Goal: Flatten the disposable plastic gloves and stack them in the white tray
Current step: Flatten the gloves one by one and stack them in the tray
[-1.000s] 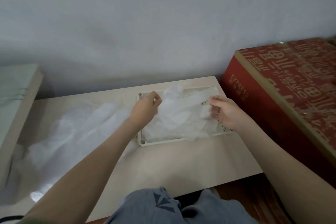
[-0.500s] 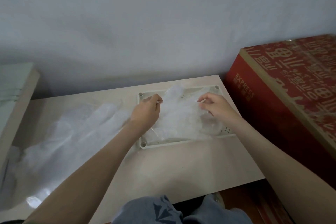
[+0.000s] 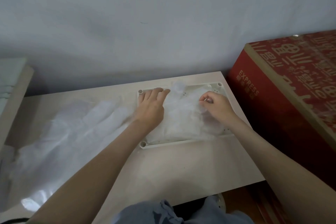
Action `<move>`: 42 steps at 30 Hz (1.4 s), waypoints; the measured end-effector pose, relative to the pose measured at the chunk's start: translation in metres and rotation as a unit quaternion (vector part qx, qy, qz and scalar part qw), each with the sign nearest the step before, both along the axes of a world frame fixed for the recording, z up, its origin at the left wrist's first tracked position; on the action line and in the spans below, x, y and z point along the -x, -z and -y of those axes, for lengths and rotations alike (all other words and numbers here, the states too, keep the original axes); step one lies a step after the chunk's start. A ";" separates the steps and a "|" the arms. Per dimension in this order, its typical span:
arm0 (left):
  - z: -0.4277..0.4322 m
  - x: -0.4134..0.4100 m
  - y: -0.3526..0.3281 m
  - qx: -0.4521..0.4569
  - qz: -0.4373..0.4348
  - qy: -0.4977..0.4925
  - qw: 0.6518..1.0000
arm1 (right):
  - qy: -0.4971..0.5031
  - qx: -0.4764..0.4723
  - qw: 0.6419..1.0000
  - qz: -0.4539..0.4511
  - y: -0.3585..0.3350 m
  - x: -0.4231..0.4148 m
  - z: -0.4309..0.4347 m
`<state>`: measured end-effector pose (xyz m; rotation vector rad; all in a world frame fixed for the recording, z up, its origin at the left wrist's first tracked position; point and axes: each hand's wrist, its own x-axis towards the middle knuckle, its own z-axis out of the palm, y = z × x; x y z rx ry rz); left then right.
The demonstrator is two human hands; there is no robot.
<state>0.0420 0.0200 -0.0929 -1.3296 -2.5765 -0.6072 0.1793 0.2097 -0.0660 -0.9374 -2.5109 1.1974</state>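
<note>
Both hands are down on the white tray (image 3: 181, 142), which sits at the far right of the pale table (image 3: 172, 172). The left hand (image 3: 150, 109) lies flat, fingers straight and slightly spread, pressing the stacked gloves (image 3: 181, 122) down at the tray's far-left corner. The right hand (image 3: 218, 107) is curled over the tray's right side, with thumb and fingertips pinching a fold of that same cloudy plastic. The stacked gloves fill the tray, rumpled, and one bit pokes up at the far rim. On the left of the table a wide heap of loose gloves (image 3: 69, 132) spreads out, reaching up to the left wrist. A red box (image 3: 291, 96) printed "EXPRESS" stands just right of the table. Grey trousers (image 3: 163, 212) show at the near edge.
</note>
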 end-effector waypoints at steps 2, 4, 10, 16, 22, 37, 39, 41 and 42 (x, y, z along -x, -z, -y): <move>-0.005 -0.005 -0.006 0.017 0.023 0.006 1.000 | -0.017 -0.009 1.000 0.009 0.002 0.000 -0.001; -0.013 -0.008 -0.013 0.032 0.074 -0.030 0.996 | -0.038 -0.013 0.999 0.017 0.003 0.000 -0.002; -0.040 -0.005 -0.024 0.009 0.139 -0.080 0.987 | -0.062 -0.001 0.998 0.018 0.005 0.001 -0.002; -0.043 -0.006 -0.010 -0.043 0.041 -0.014 0.998 | -0.050 0.008 0.999 0.017 0.006 0.000 -0.008; -0.039 -0.016 -0.005 -0.150 -0.007 -0.016 0.989 | -0.028 0.006 0.998 0.047 0.006 -0.001 -0.008; -0.010 -0.017 0.022 0.241 0.066 0.121 0.961 | -0.019 0.006 0.997 0.077 -0.016 -0.011 -0.018; -0.011 -0.017 0.022 0.249 0.070 0.116 0.959 | -0.022 -0.013 0.995 0.092 -0.021 -0.015 -0.017; -0.012 -0.020 0.020 0.259 0.065 0.111 0.957 | -0.016 -0.045 0.994 0.098 -0.026 -0.021 -0.015; -0.012 -0.020 0.019 0.264 0.065 0.109 0.956 | -0.008 -0.063 0.994 0.094 -0.027 -0.024 -0.015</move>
